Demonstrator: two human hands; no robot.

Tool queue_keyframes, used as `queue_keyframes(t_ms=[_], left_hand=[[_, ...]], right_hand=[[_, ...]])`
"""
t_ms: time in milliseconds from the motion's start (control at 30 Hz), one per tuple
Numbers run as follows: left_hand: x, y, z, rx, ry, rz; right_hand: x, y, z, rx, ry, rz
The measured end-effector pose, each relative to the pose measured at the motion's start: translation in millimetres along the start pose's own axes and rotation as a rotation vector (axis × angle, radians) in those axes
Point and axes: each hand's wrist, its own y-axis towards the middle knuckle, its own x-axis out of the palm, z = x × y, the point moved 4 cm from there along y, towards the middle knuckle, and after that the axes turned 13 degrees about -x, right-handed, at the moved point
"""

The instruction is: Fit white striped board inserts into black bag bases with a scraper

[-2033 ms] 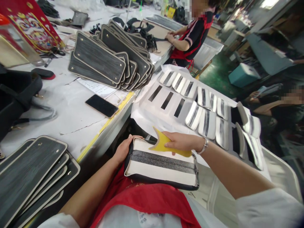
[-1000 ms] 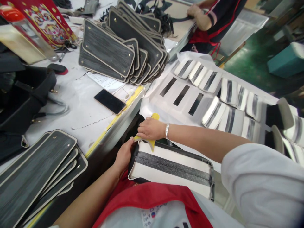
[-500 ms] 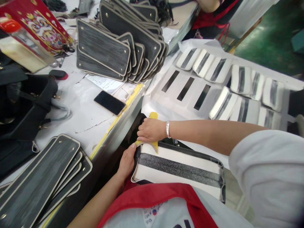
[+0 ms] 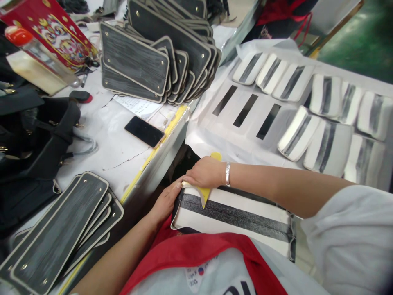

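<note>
A boxy black-edged bag body [image 4: 251,235] rests against my lap, its white face crossed by a dark stripe. My left hand [image 4: 167,200] is closed on its far left corner, thumb along the edge. Just beside it, my right hand [image 4: 206,173] grips a flat yellow scraper-like tool [image 4: 205,196] with a curved edge. One end of the tool sticks out above the knuckles, and the pointed end lies over the white face near the stripe. My right fingers hide the tool's middle, and the two hands meet at the corner.
Left, a white-covered table [image 4: 113,151] bears stacked dark panels [image 4: 135,61], more panels [image 4: 66,229], a phone [image 4: 144,131] and black bags [image 4: 27,135]. Right, striped white pieces [image 4: 327,139] lie on a pale sheet with dark slots. A red apron [image 4: 278,10] shows at the back.
My right hand and the yellow tool have shifted slightly right and the tool's point now sits lower, over the stripe. My left hand still holds the corner. The view has shifted a little.
</note>
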Motion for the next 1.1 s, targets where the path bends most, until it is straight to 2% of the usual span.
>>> queue_keyframes(t_ms=[167,367,500,600,767,900,1000,1100], left_hand=[[1.7,8,7,0.036,0.174,-0.014],[10.8,12,19,0.1,0.272,-0.131],[11.5,8,19,0.098,0.289,-0.11],[8.1,4,15,0.099,0.262,-0.111],[-3.3,2,4,0.05,-0.001,-0.262],[-10.4,1,-6,0.008,-0.102,-0.331],[-13.0,-3,-8,0.044,-0.072,-0.335],[-15.8,-4,-1,0.156,0.114,-0.259]], right_hand=[[3,-13,1,0.099,0.06,-0.043],[6,-30,-5,0.209,0.117,-0.092],[7,-43,-14,0.292,0.125,-0.112],[6,-50,-21,0.348,0.099,-0.124],[1,-53,-32,0.458,0.021,-0.139],[-6,-69,-47,0.604,-0.026,-0.087],[-12,-93,-64,0.723,0.075,-0.026],[-17,-109,-92,0.626,0.331,0.057]])
